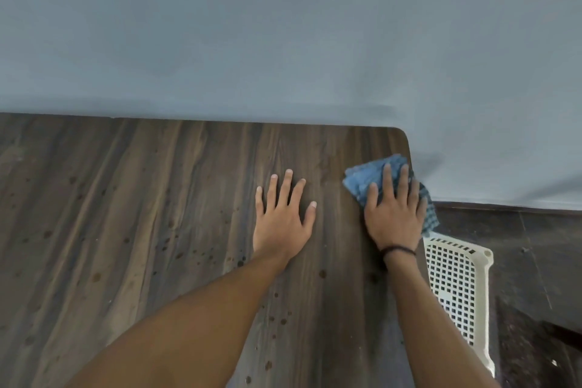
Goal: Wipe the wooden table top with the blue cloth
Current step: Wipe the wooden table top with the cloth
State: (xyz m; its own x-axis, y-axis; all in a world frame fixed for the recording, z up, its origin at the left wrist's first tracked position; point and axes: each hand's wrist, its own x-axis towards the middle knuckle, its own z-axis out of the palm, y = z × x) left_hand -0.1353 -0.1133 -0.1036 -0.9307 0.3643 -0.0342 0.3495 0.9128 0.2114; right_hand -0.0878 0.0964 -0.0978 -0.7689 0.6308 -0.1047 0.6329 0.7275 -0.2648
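A dark wooden table top (141,198) with dark spots fills the lower left. The bunched blue cloth (368,173) lies near the table's far right corner, partly hanging over the right edge. My right hand (393,214) presses flat on the cloth with straight, spread fingers. My left hand (283,217) rests flat on the bare wood just left of the cloth, fingers spread, holding nothing.
A grey-blue wall (283,41) runs directly behind the table's far edge. A white perforated plastic basket (456,287) stands on the dark floor (535,261) beside the table's right edge, below my right wrist.
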